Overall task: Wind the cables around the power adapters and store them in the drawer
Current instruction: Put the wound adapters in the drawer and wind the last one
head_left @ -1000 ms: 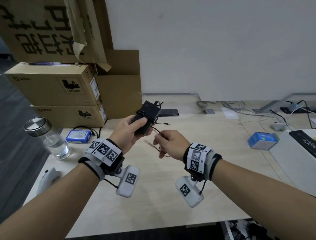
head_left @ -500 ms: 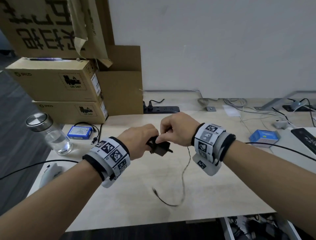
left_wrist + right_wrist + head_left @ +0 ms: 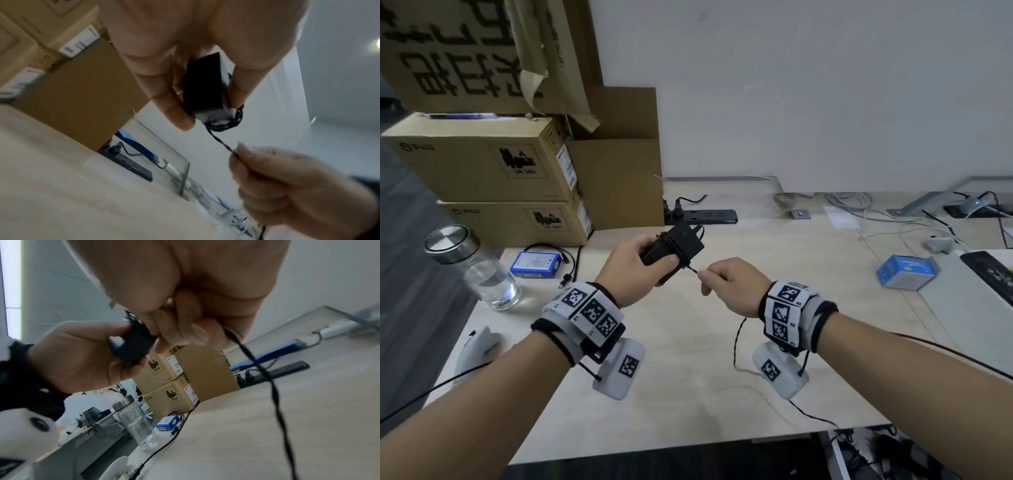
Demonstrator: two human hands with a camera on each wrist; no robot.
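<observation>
My left hand (image 3: pixel 633 265) grips a black power adapter (image 3: pixel 678 245) above the desk, thumb and fingers around its body (image 3: pixel 205 91). Several turns of thin black cable (image 3: pixel 677 251) wrap its middle. Just to the right, my right hand (image 3: pixel 722 281) pinches the cable's free run (image 3: pixel 223 145) between thumb and fingers, held taut from the adapter. The rest of the cable (image 3: pixel 736 346) hangs from that hand down to the desk. In the right wrist view the adapter (image 3: pixel 133 347) sits beside my fingertips (image 3: pixel 164 345). No drawer is in view.
Stacked cardboard boxes (image 3: pixel 493 171) stand at the back left, a black power strip (image 3: pixel 709 216) behind the hands. A glass bottle (image 3: pixel 479 270) and a blue battery pack (image 3: pixel 537 263) lie on the left. A small blue box (image 3: pixel 905 272) and loose cables (image 3: pixel 893 222) sit right.
Both hands rose from low over the desk. The adapter is upright again in my left hand, and my right hand swung around to its right side, drawing the cable taut.
</observation>
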